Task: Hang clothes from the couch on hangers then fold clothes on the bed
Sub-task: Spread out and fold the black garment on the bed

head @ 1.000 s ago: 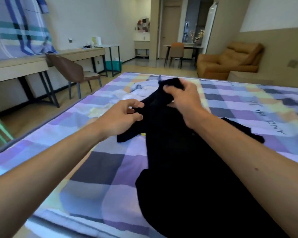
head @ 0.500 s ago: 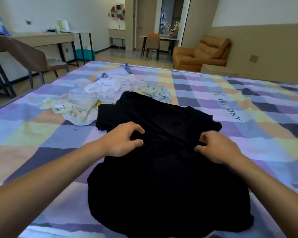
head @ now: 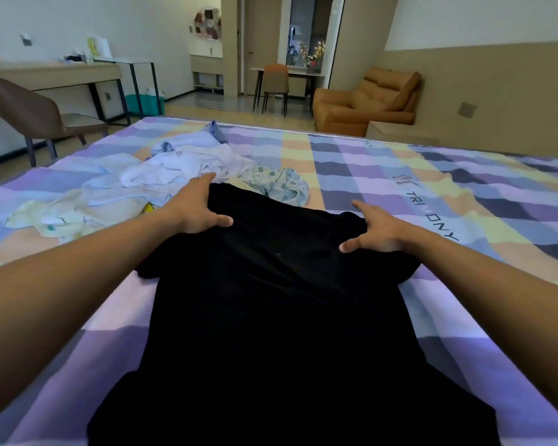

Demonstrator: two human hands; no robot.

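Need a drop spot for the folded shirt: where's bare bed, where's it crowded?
Free: the bed right of the black shirt, around the printed lettering out to the right edge; the near-left strip between the shirt and the bed's left edge, this side of the pale clothes pile. Crowded: far left, where that pile meets the shirt's far edge by the left hand.

The shirt [head: 281,317] is cut off at 6 o'clock; desk clutter [head: 78,57] at 10 o'clock is too small to tell.

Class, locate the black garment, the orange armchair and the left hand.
black garment [head: 281,317]: head view, mid-body.
orange armchair [head: 361,104]: head view, seat cushion.
left hand [head: 194,210]: head view, back of hand.
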